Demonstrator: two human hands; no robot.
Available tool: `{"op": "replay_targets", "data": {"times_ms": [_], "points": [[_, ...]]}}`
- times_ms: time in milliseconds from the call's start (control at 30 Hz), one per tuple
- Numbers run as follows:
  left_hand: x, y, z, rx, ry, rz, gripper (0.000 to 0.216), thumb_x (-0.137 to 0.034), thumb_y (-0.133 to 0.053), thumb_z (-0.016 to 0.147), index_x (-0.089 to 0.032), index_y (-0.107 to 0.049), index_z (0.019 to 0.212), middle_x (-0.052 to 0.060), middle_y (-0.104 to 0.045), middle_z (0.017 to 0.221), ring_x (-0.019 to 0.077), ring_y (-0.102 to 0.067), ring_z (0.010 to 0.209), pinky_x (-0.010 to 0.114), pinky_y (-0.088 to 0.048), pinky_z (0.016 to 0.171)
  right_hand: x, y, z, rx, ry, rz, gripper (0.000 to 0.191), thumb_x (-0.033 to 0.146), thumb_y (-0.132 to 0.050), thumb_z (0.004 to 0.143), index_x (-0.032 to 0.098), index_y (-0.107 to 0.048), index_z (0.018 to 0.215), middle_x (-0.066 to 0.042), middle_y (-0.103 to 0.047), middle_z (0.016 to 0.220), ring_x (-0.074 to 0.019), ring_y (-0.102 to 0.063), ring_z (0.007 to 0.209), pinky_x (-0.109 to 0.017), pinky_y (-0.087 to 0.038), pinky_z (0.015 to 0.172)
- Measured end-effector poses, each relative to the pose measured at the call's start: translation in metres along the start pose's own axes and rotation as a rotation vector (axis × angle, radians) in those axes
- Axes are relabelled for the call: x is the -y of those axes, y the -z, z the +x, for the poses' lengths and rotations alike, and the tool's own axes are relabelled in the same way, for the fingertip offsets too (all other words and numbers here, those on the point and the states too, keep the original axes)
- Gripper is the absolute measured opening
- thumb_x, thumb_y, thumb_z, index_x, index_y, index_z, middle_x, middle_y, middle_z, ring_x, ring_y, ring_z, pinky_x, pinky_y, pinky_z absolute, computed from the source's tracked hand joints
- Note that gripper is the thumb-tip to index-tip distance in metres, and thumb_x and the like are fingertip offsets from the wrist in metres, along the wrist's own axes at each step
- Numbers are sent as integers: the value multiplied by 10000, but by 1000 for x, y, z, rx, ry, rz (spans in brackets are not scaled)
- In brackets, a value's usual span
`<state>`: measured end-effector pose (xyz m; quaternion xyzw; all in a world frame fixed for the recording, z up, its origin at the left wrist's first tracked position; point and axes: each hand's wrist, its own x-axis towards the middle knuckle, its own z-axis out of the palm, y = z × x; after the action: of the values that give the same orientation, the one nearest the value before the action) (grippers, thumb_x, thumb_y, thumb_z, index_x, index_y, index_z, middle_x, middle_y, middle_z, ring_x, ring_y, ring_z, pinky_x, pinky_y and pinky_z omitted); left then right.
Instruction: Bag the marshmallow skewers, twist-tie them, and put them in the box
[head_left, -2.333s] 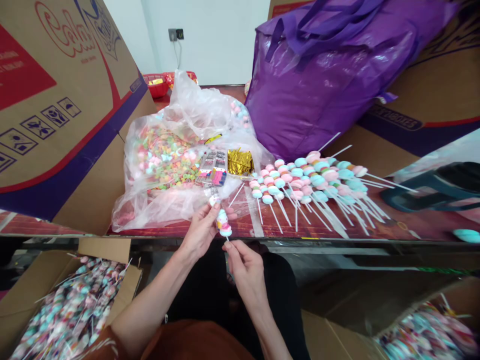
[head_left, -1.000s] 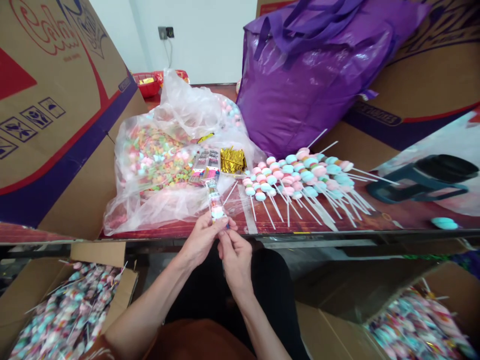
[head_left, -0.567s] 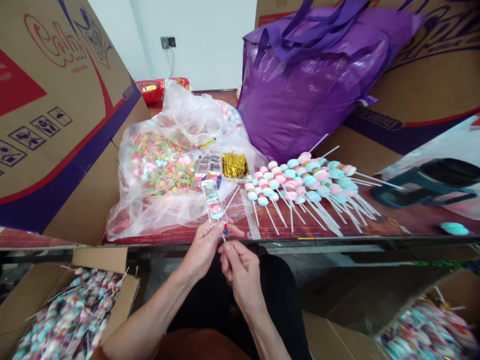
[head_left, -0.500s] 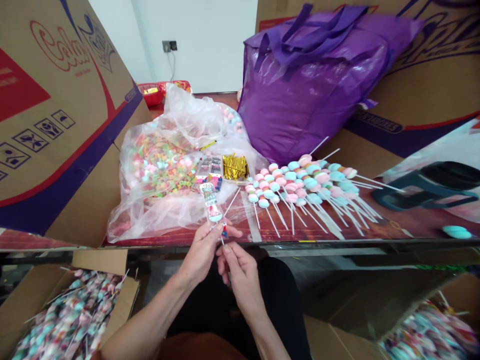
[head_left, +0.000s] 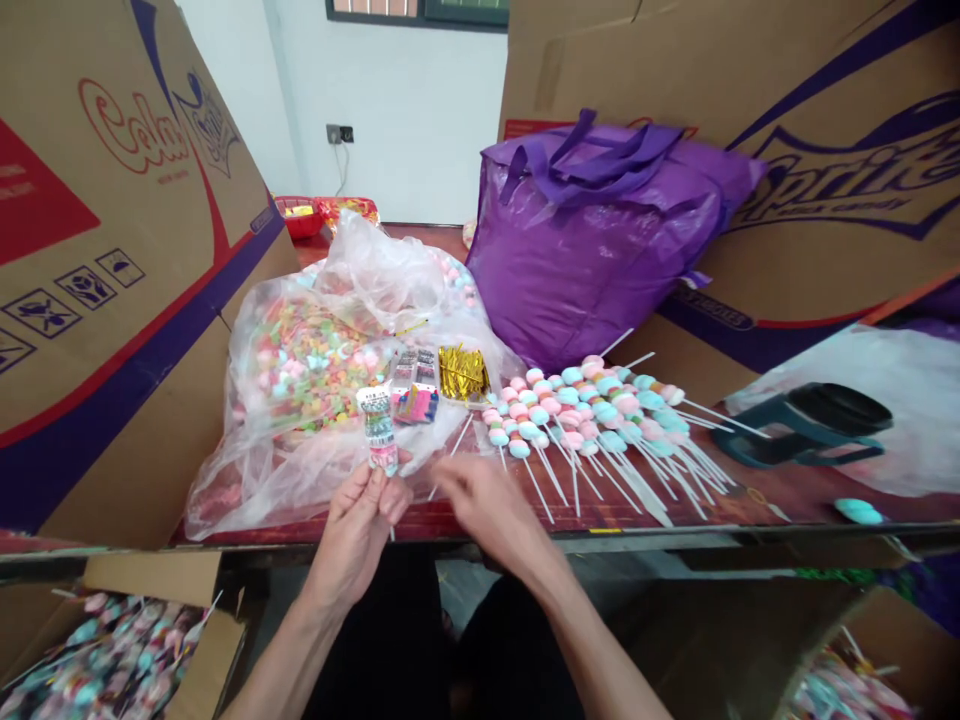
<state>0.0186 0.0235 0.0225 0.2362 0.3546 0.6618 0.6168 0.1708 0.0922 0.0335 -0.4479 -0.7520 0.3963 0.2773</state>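
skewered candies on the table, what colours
The candies are mostly pink and pale blue, best seen in the head view.

Skewered candies (head_left: 600,408) lie on the table (head_left: 425,517), bag (head_left: 577,265) behind, mug (head_left: 776,435) to the right.

A Cola-marked carton (head_left: 112,350) stands at the left of the table (head_left: 424,238), with a red basket (head_left: 301,226) toward the far edge. At the right rear, a purple bag (head_left: 585,265) stands before a Sprite-marked carton (head_left: 795,90); a teal mug (head_left: 780,440) is noted nearer the right end. A socket (head_left: 334,134) is fixed to the wall (head_left: 420,110) beyond the far edge.
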Motion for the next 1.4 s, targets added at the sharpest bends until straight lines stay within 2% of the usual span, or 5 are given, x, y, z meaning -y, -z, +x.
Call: {"op": "replay_targets", "data": {"times_ms": [133, 400, 733, 967, 1400], "points": [[3, 9, 4, -45, 52, 77, 309, -418, -754, 818, -148, -700, 958, -49, -394, 608, 68, -273, 546, 212, -258, 531, -17, 30, 84, -312, -181, -739, 274, 180, -455, 953, 179, -725, 995, -118, -699, 1038, -245, -608, 951, -308, -410, 756], [7, 19, 7, 1, 136, 29, 246, -364, -748, 835, -157, -629, 893, -37, -456, 656, 62, -306, 566, 205, -274, 553, -44, 35, 144, -311, -248, -811, 305, 104, -471, 912, 135, -734, 1063, -169, -695, 1068, -267, -612, 976, -337, -398, 807], [9, 19, 27, -170, 32, 18, 358, -387, -822, 719, -136, -567, 685, -20, -535, 662, 32, -292, 499, 203, -226, 486, -2, 4, 35, -248, 58, 301, 199, 340, -610, 870, 194, -727, 800, -3, -602, 656, -138, -502, 532, -252, -392, 504], [17, 7, 9, -166, -27, 234, 242, -358, -718, 815, -225, -543, 915, -65, -497, 650, 85, -405, 566, 200, -300, 537, 2, -59, -17, -244, -269, 723, 231, 394, -768, 713, 183, -674, 702, 75, -448, 436, -69, -303, 361, -213, -233, 359], [2, 0, 1, -76, -120, 177, 430, -550, -735, 766, -182, -516, 731, -19, -494, 648, 82, -337, 540, 235, -262, 523, 5, -58, -20, -341, -119, 527, 301, 458, -774, 701, 184, -680, 782, -22, -660, 666, -168, -586, 569, -251, -473, 507]]}}
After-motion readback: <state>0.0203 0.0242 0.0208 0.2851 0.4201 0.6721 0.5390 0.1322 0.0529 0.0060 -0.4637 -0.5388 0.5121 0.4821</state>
